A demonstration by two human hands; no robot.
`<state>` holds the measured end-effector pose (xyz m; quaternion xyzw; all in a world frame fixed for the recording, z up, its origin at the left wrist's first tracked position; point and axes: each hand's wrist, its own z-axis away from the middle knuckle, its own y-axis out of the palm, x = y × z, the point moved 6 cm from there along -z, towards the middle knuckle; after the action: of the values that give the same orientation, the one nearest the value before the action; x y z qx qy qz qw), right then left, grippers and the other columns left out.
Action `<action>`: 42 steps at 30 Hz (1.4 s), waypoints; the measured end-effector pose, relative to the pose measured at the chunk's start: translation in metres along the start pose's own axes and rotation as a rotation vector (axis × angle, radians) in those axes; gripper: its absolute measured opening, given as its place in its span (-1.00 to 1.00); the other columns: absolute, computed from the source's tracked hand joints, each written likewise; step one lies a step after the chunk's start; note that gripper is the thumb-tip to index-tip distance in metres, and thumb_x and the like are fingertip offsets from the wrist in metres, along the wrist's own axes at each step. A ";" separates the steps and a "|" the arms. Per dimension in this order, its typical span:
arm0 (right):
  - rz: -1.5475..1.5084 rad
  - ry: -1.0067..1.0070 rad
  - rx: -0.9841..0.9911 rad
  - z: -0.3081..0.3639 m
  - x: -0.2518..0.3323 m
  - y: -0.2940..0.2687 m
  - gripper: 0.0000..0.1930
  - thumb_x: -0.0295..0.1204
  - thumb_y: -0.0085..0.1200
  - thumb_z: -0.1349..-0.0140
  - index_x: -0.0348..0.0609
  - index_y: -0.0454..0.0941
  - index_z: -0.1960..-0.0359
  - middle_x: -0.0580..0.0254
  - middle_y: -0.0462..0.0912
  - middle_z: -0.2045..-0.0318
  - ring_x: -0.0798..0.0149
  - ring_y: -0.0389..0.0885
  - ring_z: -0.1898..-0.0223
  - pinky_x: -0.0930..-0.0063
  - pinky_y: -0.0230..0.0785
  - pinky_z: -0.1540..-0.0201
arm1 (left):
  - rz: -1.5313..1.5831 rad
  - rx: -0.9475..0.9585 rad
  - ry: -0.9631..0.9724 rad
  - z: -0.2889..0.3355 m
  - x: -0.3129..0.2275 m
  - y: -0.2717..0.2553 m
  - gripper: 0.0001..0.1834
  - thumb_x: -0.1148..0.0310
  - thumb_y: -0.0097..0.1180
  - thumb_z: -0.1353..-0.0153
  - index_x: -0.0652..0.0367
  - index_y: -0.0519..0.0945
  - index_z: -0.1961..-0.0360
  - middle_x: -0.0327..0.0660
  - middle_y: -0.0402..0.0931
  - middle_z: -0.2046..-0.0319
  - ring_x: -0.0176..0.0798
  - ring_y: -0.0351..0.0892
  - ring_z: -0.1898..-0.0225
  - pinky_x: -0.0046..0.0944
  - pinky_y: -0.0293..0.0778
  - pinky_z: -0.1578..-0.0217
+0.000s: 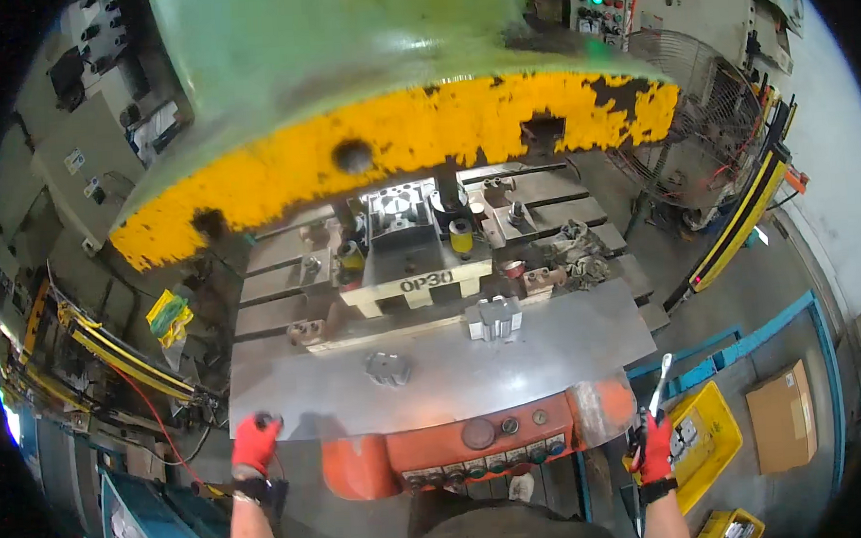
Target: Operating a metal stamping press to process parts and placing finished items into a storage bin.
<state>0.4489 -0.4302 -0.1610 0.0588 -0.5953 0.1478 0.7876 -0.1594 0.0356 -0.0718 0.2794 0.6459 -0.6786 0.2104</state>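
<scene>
My right hand point(657, 450), in a red glove, is closed around a long silver tool point(661, 383) that looks like a wrench, its rounded end pointing up. Something dark beside those fingers is hard to make out. My left hand point(256, 444), also red-gloved, is closed near the left front corner of a flat metal plate point(300, 383); what it holds, if anything, is hidden. Two grey metal parts, one lying nearer point(388, 368) and one standing farther right point(494, 319), rest on the plate. Behind them sits a die set point(416, 270) under the press.
The press's yellow-edged ram point(404, 139) hangs over the die. An orange button console point(479, 447) stands before me. Yellow guard posts point(744, 218) flank both sides. At right are a yellow bin point(727, 448), a cardboard box point(784, 416), a blue rail point(830, 375) and a fan point(685, 109).
</scene>
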 end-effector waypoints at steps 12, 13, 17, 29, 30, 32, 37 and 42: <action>0.576 -1.133 0.585 0.076 0.152 0.186 -0.49 -0.58 0.10 -0.20 -0.23 0.44 -0.23 -0.13 0.51 -0.07 -0.06 0.52 -0.05 0.24 0.42 -0.11 | -0.402 -0.104 0.460 -0.163 -0.399 0.103 -0.17 -0.44 0.07 -0.06 0.19 0.68 0.10 0.07 0.68 0.14 0.12 0.66 0.06 0.01 0.54 0.09; 0.541 -1.076 0.637 0.072 0.150 0.196 -0.47 -0.61 0.10 -0.18 -0.24 0.43 -0.25 -0.18 0.48 -0.12 -0.11 0.47 -0.12 0.21 0.37 -0.18 | -0.444 -0.091 0.438 -0.172 -0.411 0.117 -0.11 -0.47 0.07 -0.04 0.23 0.68 0.09 0.09 0.67 0.12 0.14 0.65 0.04 0.03 0.52 0.07; 0.390 -0.970 0.691 0.058 0.150 0.220 -0.64 -0.39 0.13 -0.31 -0.24 0.51 -0.10 0.03 0.59 0.10 0.14 0.57 0.12 0.33 0.46 0.04 | -0.639 0.003 0.307 -0.207 -0.436 0.168 -0.09 -0.53 0.07 0.02 0.15 0.74 0.09 -0.03 0.69 0.06 0.02 0.66 -0.02 0.04 0.48 -0.01; 0.194 -0.025 0.794 0.048 0.125 0.231 -0.67 -0.17 0.05 -0.40 -0.23 0.55 0.13 0.23 0.57 0.43 0.35 0.49 0.39 0.36 0.40 0.29 | -0.654 -0.235 0.107 -0.222 -0.430 0.188 -0.17 -0.36 0.13 -0.04 0.07 0.61 -0.15 0.00 0.51 -0.20 0.04 0.42 -0.29 0.32 0.20 -0.28; 0.200 -0.048 0.823 0.048 0.122 0.231 -0.67 -0.17 0.05 -0.41 -0.23 0.55 0.09 0.20 0.58 0.39 0.35 0.50 0.36 0.36 0.42 0.26 | -0.591 -0.361 0.069 -0.217 -0.425 0.186 -0.18 -0.35 0.14 -0.03 0.09 0.63 -0.12 0.03 0.52 -0.18 0.05 0.41 -0.29 0.31 0.20 -0.28; 0.210 -0.152 0.854 0.049 0.119 0.227 -0.67 -0.28 0.07 -0.37 -0.23 0.52 -0.03 0.08 0.58 0.25 0.26 0.54 0.24 0.34 0.45 0.16 | -0.460 -0.449 0.154 -0.214 -0.419 0.182 -0.27 -0.27 0.19 -0.03 0.15 0.68 0.00 0.08 0.59 -0.06 0.10 0.51 -0.19 0.24 0.25 -0.27; 0.468 -0.986 0.746 0.075 0.136 0.211 -0.60 -0.66 -0.01 -0.27 -0.29 0.49 -0.16 -0.09 0.53 -0.01 -0.03 0.54 0.00 0.29 0.41 -0.07 | -0.394 -0.260 0.140 -0.222 -0.403 0.160 -0.36 -0.23 0.23 -0.02 0.08 0.73 0.08 0.00 0.67 0.02 0.03 0.64 -0.07 0.01 0.49 -0.11; 0.392 -0.967 0.783 0.079 0.138 0.213 -0.45 -0.63 0.05 -0.09 -0.29 0.44 -0.22 -0.18 0.49 -0.06 -0.16 0.48 -0.07 0.20 0.36 -0.17 | -0.508 -0.073 0.216 -0.212 -0.422 0.167 -0.18 -0.43 0.10 -0.03 0.09 0.72 0.01 -0.01 0.64 -0.05 0.11 0.58 -0.13 0.21 0.42 -0.14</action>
<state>0.3459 -0.2263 -0.0246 0.2918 -0.7843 0.4515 0.3096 0.2901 0.2015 0.0741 0.1713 0.7378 -0.6524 -0.0268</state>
